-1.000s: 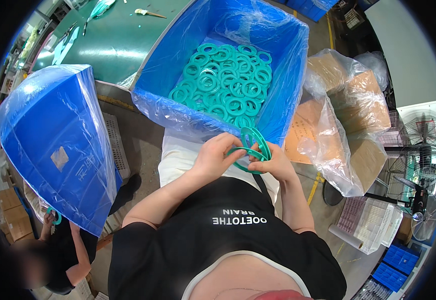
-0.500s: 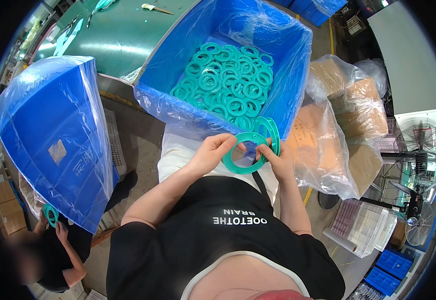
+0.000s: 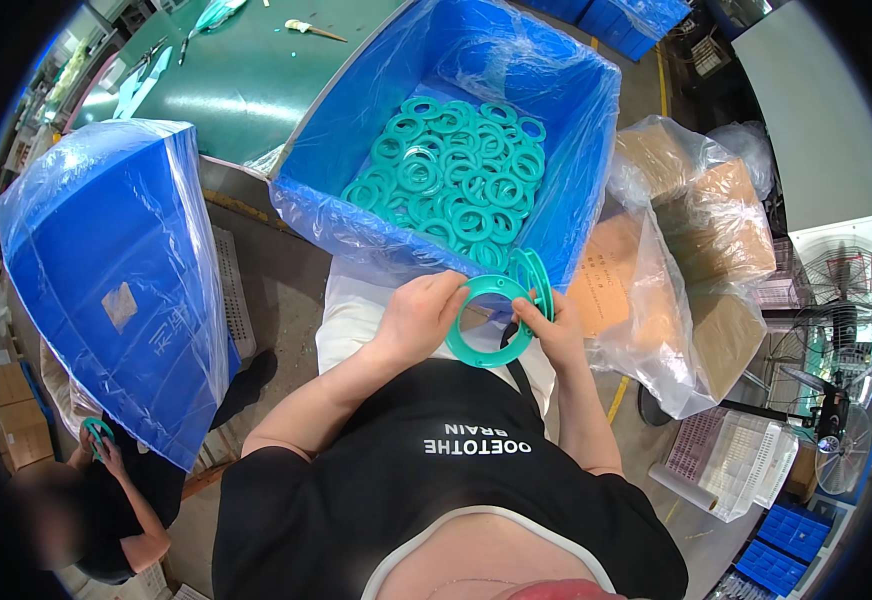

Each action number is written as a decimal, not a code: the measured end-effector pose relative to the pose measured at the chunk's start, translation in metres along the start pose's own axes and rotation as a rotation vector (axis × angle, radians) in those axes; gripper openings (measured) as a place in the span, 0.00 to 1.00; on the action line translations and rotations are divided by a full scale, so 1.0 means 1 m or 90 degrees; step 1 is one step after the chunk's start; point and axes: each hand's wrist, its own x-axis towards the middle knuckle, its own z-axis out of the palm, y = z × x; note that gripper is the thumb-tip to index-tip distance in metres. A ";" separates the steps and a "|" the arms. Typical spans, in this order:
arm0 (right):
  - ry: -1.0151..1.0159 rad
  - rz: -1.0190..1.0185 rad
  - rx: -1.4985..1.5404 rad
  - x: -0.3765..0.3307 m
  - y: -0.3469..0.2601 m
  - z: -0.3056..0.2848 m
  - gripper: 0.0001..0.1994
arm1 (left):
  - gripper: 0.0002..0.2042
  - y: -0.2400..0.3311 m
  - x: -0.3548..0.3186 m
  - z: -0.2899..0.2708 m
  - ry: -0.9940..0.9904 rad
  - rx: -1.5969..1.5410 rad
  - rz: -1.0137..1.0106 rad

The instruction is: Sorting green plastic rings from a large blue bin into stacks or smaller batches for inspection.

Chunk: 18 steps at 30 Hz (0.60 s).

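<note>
The person wears a black short-sleeved shirt with white lettering and light trousers.

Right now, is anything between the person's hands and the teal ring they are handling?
Nothing visible. The left hand grips the teal ring directly at its left rim and the right hand pinches its right side, with further rings held upright behind it. The blue bin of rings lies just beyond, apart from the hands.

hands: left hand (image 3: 418,318), right hand (image 3: 556,335) grip teal ring (image 3: 486,322) | blue bin (image 3: 356,130) just beyond
</note>
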 end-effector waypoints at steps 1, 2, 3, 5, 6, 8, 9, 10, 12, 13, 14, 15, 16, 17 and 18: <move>0.001 -0.002 0.002 0.000 -0.001 -0.001 0.09 | 0.05 -0.002 0.000 0.000 -0.012 -0.012 0.001; -0.022 -0.016 -0.013 -0.001 -0.002 -0.003 0.10 | 0.05 -0.003 0.000 -0.001 -0.023 -0.023 0.002; -0.045 -0.031 -0.028 -0.002 -0.004 -0.005 0.10 | 0.05 -0.003 0.000 0.000 -0.025 -0.022 0.004; -0.019 -0.026 -0.028 -0.007 -0.012 -0.018 0.11 | 0.07 -0.003 -0.001 -0.001 -0.046 -0.404 -0.257; 0.006 -0.019 -0.030 -0.009 -0.014 -0.024 0.12 | 0.07 -0.005 0.000 -0.005 -0.048 -0.402 -0.256; 0.311 -0.161 0.476 -0.004 -0.017 -0.029 0.17 | 0.08 -0.008 0.009 -0.013 -0.106 -0.755 -0.477; 0.152 -0.252 0.686 0.003 -0.016 -0.056 0.19 | 0.08 -0.008 0.010 -0.013 -0.110 -0.755 -0.477; -0.028 -0.337 0.886 0.008 -0.014 -0.082 0.22 | 0.07 -0.009 0.008 -0.012 -0.110 -0.804 -0.524; 0.006 -0.312 0.881 0.009 -0.017 -0.089 0.22 | 0.07 -0.012 0.008 -0.006 -0.118 -0.855 -0.568; 0.036 -0.284 0.878 0.009 -0.020 -0.090 0.22 | 0.06 -0.010 0.006 -0.002 -0.129 -0.883 -0.586; 0.138 -0.203 0.837 0.008 -0.017 -0.082 0.25 | 0.06 -0.010 0.005 0.002 -0.139 -0.912 -0.604; 0.139 -0.203 0.836 0.008 -0.015 -0.070 0.25 | 0.06 -0.009 0.007 0.005 -0.139 -0.912 -0.604; 0.093 -0.186 0.739 0.006 -0.012 -0.056 0.28 | 0.06 -0.006 0.007 0.007 -0.163 -0.903 -0.578; 0.043 -0.166 0.643 0.006 -0.008 -0.044 0.31 | 0.07 -0.002 0.007 0.007 -0.181 -0.892 -0.553; 0.039 -0.160 0.644 0.005 -0.005 -0.036 0.31 | 0.07 0.004 0.008 0.006 -0.174 -0.892 -0.557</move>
